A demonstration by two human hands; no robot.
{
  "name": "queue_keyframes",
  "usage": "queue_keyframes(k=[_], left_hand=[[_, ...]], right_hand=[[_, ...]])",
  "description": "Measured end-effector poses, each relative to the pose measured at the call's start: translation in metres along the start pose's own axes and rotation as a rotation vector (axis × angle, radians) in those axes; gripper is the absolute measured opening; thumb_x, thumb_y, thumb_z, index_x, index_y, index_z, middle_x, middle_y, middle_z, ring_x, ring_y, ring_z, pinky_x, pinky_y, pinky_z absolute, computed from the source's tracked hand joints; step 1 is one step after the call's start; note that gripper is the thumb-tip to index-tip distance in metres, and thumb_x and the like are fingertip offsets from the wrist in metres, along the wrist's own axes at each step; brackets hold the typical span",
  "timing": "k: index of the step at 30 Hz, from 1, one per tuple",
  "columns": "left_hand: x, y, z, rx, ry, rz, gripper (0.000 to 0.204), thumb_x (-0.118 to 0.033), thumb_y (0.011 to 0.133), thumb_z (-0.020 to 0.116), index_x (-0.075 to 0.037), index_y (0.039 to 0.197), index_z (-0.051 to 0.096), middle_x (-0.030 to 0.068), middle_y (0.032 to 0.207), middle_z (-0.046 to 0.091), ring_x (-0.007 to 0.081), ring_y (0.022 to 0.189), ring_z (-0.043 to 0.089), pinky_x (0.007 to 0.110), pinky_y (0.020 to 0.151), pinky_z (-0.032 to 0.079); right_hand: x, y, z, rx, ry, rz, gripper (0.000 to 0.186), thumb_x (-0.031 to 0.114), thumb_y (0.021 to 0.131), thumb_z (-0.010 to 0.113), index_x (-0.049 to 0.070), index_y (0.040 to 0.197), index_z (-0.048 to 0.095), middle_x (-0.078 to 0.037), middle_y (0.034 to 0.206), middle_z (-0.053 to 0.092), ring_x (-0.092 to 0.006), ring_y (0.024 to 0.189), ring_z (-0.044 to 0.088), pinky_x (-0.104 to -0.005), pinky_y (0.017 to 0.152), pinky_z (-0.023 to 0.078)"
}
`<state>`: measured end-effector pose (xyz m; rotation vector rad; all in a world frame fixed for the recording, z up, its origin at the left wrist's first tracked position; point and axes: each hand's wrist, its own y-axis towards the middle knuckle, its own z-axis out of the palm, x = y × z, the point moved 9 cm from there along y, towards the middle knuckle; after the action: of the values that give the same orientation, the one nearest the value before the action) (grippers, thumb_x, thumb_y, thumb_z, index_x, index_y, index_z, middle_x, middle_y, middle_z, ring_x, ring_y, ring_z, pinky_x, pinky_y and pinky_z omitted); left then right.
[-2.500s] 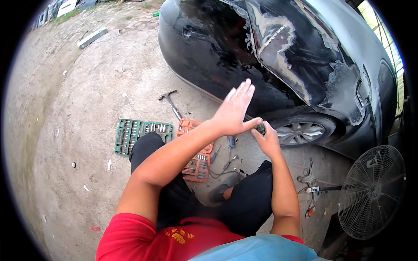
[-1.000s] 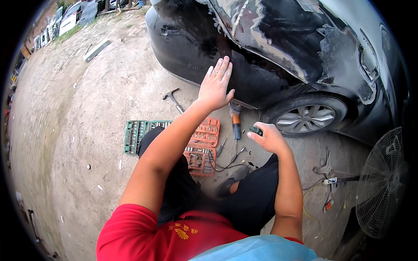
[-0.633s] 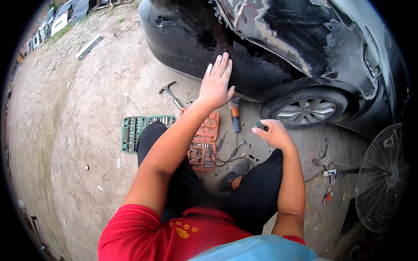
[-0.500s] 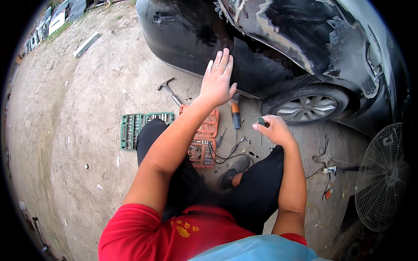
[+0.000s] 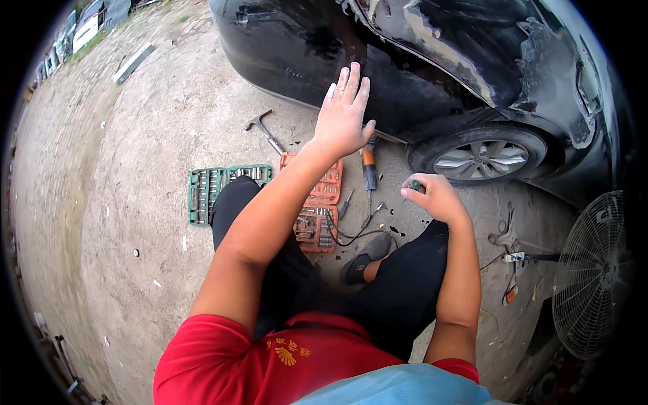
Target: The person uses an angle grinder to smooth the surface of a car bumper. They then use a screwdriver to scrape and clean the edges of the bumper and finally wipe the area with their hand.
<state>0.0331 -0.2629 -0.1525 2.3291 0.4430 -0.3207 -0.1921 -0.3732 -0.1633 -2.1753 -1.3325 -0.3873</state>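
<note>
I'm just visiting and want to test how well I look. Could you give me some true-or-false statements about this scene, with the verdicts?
1. The right hand holds a small green object. True.
2. The left hand is clenched in a fist. False: the left hand is open, its fingers stretched out.
3. A hammer lies on the ground. True.
4. The fan is on the person's left. False: the fan is on the right.
5. The wheel has silver spokes. True.
6. The green case is shut. False: the green case lies open.
</note>
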Motion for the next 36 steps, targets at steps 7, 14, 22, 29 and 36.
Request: queue_keyframes(k=[7, 14, 22, 29, 36], left_hand=[[-0.004, 0.006, -0.016, -0.081, -0.153, -0.014, 0.091, -0.024, 0.092, 0.086, 0.005, 0.168, 0.046, 0.0363, 0.181, 0.031, 0.0525, 0.165, 0.039, 0.055, 0.134, 0.037], [0.023, 0.015, -0.041, -0.247, -0.075, -0.066, 0.100, -0.025, 0.093, 0.086, 0.004, 0.175, 0.036, 0.0338, 0.185, 0.025, 0.0514, 0.170, 0.031, 0.057, 0.134, 0.036], [0.017, 0.017, -0.030, -0.152, 0.023, -0.059, 0.108, -0.027, 0.091, 0.088, 0.006, 0.176, 0.031, 0.0363, 0.186, 0.016, 0.0564, 0.170, 0.025, 0.059, 0.134, 0.034], [0.018, 0.018, -0.029, -0.141, 0.025, -0.035, 0.107, -0.027, 0.091, 0.088, 0.005, 0.177, 0.031, 0.0374, 0.186, 0.015, 0.0573, 0.171, 0.024, 0.059, 0.133, 0.036], [0.017, 0.019, -0.029, -0.123, 0.014, -0.036, 0.106, -0.025, 0.094, 0.086, 0.005, 0.178, 0.028, 0.0370, 0.187, 0.013, 0.0567, 0.172, 0.021, 0.057, 0.137, 0.030]], right_hand=[[-0.009, -0.004, 0.002, -0.092, -0.013, -0.226, 0.038, 0.028, 0.099, 0.083, 0.002, 0.127, 0.077, -0.025, 0.102, 0.079, -0.0390, 0.090, 0.075, -0.0452, 0.085, 0.058], [-0.007, -0.003, 0.007, 0.082, -0.015, -0.058, 0.036, 0.030, 0.101, 0.081, 0.002, 0.123, 0.079, -0.021, 0.114, 0.082, -0.0359, 0.106, 0.078, -0.0427, 0.097, 0.057], [-0.012, -0.005, 0.005, 0.066, -0.030, -0.040, 0.036, 0.032, 0.100, 0.082, 0.002, 0.120, 0.079, -0.020, 0.108, 0.081, -0.0354, 0.099, 0.077, -0.0426, 0.090, 0.058], [-0.019, 0.002, 0.012, 0.051, -0.041, -0.137, 0.038, 0.035, 0.098, 0.083, 0.003, 0.118, 0.079, -0.022, 0.108, 0.080, -0.0397, 0.100, 0.077, -0.0451, 0.090, 0.058], [-0.013, 0.006, 0.032, 0.151, -0.139, -0.097, 0.043, 0.041, 0.095, 0.085, 0.011, 0.125, 0.078, -0.020, 0.109, 0.082, -0.0430, 0.104, 0.077, -0.0510, 0.091, 0.058]])
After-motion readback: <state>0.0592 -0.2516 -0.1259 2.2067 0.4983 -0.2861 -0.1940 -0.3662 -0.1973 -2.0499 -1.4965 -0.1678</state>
